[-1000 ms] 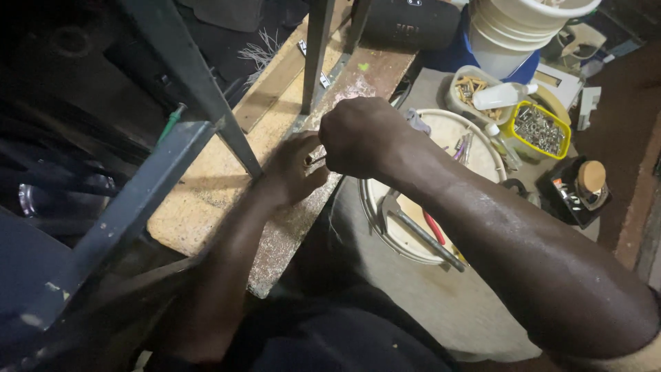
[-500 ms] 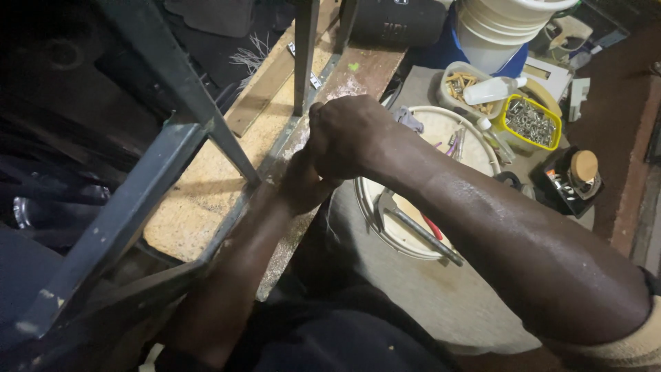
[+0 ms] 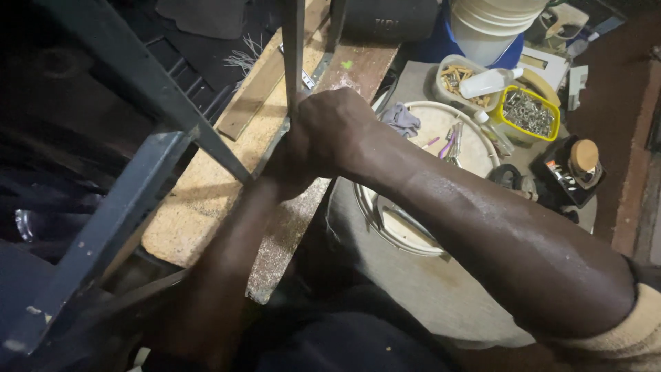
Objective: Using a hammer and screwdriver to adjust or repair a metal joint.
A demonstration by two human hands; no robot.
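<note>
— So, start at the fingers: what are they doing?

— Those of the right hand (image 3: 330, 134) are curled shut into a fist, knuckles up, pressed against the upright grey metal bar (image 3: 292, 58); whether they wrap the bar itself or pinch something small against it I cannot tell, since the fingertips are tucked under and out of sight.

— And the left hand?

— Mostly hidden; the left hand (image 3: 279, 169) sits just beneath the right fist, blurred and in shadow, so its fingers cannot be read as open or closed; only the left forearm shows plainly, rising from the bottom edge.

— Where does the bar stand?

— It rises from the worn wooden plank (image 3: 200, 200) and runs out of the top of the frame; a slanted grey metal beam (image 3: 124, 207) crosses to the left, its lower end cut off at the corner; the far left is too dark to make out.

— Further out?

— Right of the hands, a round white lid (image 3: 441, 124) holding a grey rag (image 3: 401, 118) and some small tools, partly covered by the right arm; beyond it a yellow tub of metal screws (image 3: 529, 114), a clear tub of wooden pieces (image 3: 451, 79), a small white bottle (image 3: 490, 83), a white bucket (image 3: 492, 24) cut off at the top, and a cork-stoppered dark jar (image 3: 584, 157).
</note>
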